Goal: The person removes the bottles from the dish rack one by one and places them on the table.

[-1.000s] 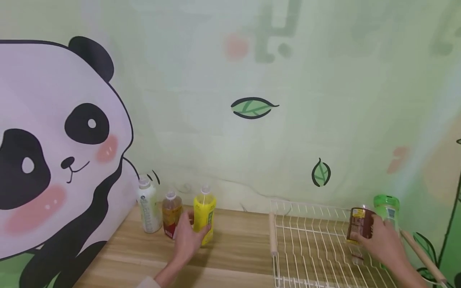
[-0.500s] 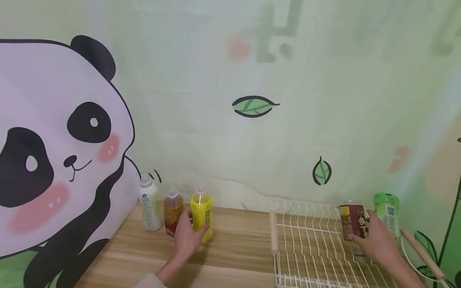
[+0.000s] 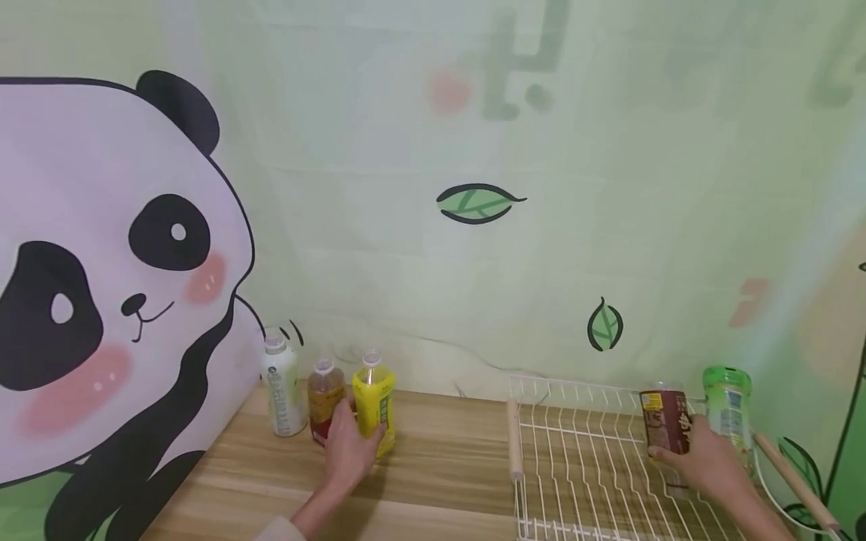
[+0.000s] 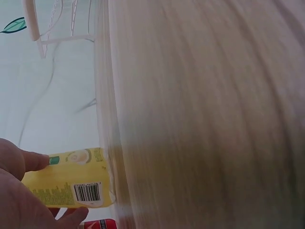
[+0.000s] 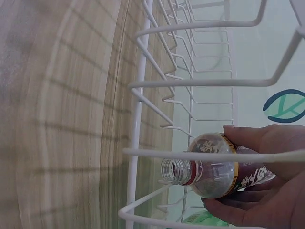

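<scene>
My left hand [image 3: 350, 451] grips a yellow-labelled plastic bottle [image 3: 374, 402], uncapped and standing nearly upright, its base right at the wooden tabletop. In the left wrist view, thumb and fingers hold opposite sides of this bottle [image 4: 71, 183], barcode showing. Just left of it stands an open bottle with an amber-and-red label [image 3: 326, 402]; a white bottle [image 3: 284, 394] is farther left. Over at the right, my right hand [image 3: 707, 462] holds a maroon-labelled bottle [image 3: 665, 424] upside down within the white wire rack [image 3: 575, 436]. The right wrist view shows its threaded mouth [image 5: 176, 171] among the wires.
A green-and-clear container [image 3: 727, 398] stands in the rack just beyond my right hand. Wooden handles [image 3: 514, 439] flank the rack. Behind the wooden table [image 3: 446, 451] rises a wall covering with a panda [image 3: 135, 263] and leaves.
The yellow bottle has shifted slightly left, toward the amber-and-red one, with my left hand. My right hand has moved the maroon bottle a little left, turned it and made it more upright.
</scene>
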`<state>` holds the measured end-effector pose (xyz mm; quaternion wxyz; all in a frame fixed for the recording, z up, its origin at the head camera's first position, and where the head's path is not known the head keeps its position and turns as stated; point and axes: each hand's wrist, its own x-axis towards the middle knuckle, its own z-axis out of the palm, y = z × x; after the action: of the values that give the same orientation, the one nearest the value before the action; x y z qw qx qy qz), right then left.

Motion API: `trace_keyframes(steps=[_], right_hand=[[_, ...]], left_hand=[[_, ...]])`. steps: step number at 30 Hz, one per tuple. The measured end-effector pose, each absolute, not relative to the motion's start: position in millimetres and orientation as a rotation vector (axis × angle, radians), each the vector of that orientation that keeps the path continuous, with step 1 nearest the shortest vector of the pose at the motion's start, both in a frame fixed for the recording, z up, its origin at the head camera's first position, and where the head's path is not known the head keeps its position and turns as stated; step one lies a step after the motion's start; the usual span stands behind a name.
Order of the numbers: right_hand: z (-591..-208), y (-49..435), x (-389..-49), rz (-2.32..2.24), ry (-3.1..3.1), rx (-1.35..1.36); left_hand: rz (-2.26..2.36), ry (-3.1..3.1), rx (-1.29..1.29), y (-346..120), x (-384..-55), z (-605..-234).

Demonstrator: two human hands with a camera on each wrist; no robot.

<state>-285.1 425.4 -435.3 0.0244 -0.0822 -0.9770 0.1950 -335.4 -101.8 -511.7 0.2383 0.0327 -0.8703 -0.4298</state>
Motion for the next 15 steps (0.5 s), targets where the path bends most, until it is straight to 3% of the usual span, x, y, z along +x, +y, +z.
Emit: trace_keyframes(steps=[15], right_hand=[[-429.4, 421.4, -281.9, 0.653, -2.976, -0.191]], left_hand=[[-1.167, -2.451, 0.116, -107.5, -328.9, -511.7]])
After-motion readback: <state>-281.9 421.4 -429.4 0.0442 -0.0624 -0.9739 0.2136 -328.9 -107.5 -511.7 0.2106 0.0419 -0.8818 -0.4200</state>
